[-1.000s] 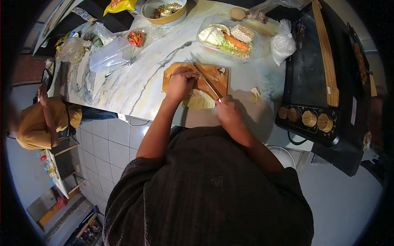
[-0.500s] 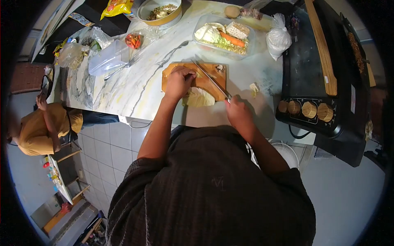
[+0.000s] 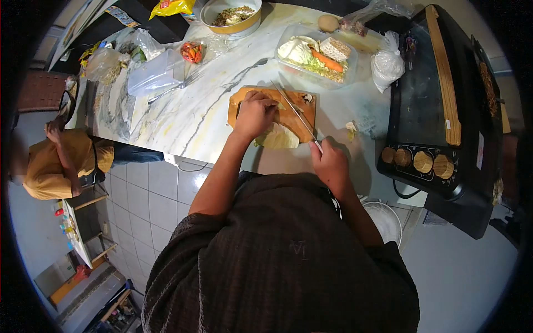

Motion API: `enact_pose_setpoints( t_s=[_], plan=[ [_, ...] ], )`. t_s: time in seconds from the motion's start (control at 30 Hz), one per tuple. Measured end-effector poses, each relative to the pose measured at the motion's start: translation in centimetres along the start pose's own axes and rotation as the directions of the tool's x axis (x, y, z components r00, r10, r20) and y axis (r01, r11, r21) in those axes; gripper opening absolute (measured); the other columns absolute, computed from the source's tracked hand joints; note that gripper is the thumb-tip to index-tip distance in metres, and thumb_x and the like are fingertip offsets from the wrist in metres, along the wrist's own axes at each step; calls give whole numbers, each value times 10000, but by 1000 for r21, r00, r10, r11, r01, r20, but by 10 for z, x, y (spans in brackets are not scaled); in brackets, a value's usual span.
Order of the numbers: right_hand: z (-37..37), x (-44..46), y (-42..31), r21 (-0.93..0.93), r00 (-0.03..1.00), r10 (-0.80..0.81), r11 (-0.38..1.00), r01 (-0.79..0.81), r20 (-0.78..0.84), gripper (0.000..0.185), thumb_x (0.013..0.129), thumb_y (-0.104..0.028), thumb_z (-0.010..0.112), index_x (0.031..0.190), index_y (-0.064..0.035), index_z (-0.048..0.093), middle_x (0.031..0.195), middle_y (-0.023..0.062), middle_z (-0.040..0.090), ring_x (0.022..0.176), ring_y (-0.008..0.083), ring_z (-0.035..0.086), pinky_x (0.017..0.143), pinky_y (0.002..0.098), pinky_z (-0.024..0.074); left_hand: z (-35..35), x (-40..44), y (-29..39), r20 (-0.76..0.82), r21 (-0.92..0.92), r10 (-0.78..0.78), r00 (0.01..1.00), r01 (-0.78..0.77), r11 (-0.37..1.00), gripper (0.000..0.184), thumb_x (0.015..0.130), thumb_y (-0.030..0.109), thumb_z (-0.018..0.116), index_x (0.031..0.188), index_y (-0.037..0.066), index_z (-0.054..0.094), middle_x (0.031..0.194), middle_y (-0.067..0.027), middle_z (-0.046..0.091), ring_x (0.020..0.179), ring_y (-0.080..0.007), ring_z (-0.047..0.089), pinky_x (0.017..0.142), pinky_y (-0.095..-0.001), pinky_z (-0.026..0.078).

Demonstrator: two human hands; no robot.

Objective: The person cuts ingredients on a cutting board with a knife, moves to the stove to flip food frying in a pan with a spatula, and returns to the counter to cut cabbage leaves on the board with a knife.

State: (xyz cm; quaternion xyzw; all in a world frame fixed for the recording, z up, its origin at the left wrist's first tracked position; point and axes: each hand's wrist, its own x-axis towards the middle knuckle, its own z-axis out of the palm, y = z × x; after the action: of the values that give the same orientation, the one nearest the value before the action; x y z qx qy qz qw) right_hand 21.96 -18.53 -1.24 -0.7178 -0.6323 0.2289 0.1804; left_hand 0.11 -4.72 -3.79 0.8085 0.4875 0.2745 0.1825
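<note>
A wooden cutting board (image 3: 306, 117) lies on the counter in front of me. My right hand (image 3: 331, 164) is closed around the handle of a knife (image 3: 298, 113), whose long blade slants up and left across the board. Over the board's left half, my left hand (image 3: 256, 115) has its fingers curled together; whatever is under the fingertips is hidden. A pale cabbage leaf (image 3: 278, 137) lies just below that hand, overhanging the board's near edge. At the board's top right corner sits a small whitish-dark scrap (image 3: 308, 98).
Beyond the board stands a clear plastic container (image 3: 345, 82) with cabbage, a carrot and a pale block. A small scrap (image 3: 351, 129) lies right of the board. Farther right is a black oven (image 3: 422, 105); at back left, a bowl (image 3: 236, 26). Another person (image 3: 53, 164) is at far left.
The view has shifted, so the counter sits slightly farther right. My right hand has drawn the knife a little toward me. My left hand stays on the board with fingers curled.
</note>
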Motion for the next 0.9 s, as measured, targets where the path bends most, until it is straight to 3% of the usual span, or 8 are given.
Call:
enact_pose_setpoints(
  t_s=[0.1, 0.17, 0.3, 0.47, 0.53, 0.9],
  plan=[
    [0, 5, -2, 47, 1000, -5, 999, 4, 12, 378, 991, -370, 519, 850, -22, 562, 658, 265, 616, 658, 494, 618, 598, 580, 478, -5, 5, -2, 19, 25, 68, 997, -69, 997, 119, 775, 105, 712, 880, 86, 763, 914, -100, 709, 931, -317, 621, 907, -417, 476],
    [1, 7, -3, 74, 1000, 9, 997, -11, 25, 380, 994, -371, 514, 853, -21, 560, 656, 266, 615, 656, 495, 616, 597, 582, 476, -7, 6, -3, 70, -91, -24, 997, 31, 995, 106, 771, 105, 711, 864, 91, 760, 901, -107, 708, 915, -321, 617, 899, -419, 469],
    [0, 9, -10, 64, 998, 22, 998, -26, 64, 368, 1010, -340, 491, 863, -9, 556, 701, 275, 618, 702, 499, 608, 623, 578, 470, -7, 7, -4, 115, -113, -92, 989, 105, 988, 80, 775, 108, 717, 842, 90, 758, 863, -114, 698, 905, -328, 613, 870, -421, 475],
    [-1, 10, -13, 66, 990, 59, 995, -68, 130, 354, 1018, -310, 482, 868, 4, 554, 755, 285, 622, 753, 500, 599, 650, 573, 459, -7, 4, 0, 7, -109, -78, 997, 78, 991, 54, 770, 107, 745, 813, 75, 754, 816, -101, 673, 870, -325, 602, 810, -410, 487],
    [2, 10, -11, 83, 994, 2, 996, -11, 110, 380, 1028, -361, 443, 892, -25, 556, 687, 272, 623, 682, 495, 618, 622, 576, 483, -6, 4, -2, 3, -112, -64, 998, 64, 992, 55, 765, 102, 750, 813, 75, 754, 818, -98, 674, 864, -320, 600, 808, -408, 485],
    [7, 12, -17, 19, 984, 45, 999, -49, 170, 329, 1017, -305, 497, 913, 6, 521, 708, 289, 622, 708, 494, 621, 620, 561, 493, -3, 2, -7, 2, -137, -22, 1000, 22, 990, 76, 749, 82, 743, 822, 83, 762, 815, -90, 670, 857, -299, 605, 808, -391, 484]
  ],
)
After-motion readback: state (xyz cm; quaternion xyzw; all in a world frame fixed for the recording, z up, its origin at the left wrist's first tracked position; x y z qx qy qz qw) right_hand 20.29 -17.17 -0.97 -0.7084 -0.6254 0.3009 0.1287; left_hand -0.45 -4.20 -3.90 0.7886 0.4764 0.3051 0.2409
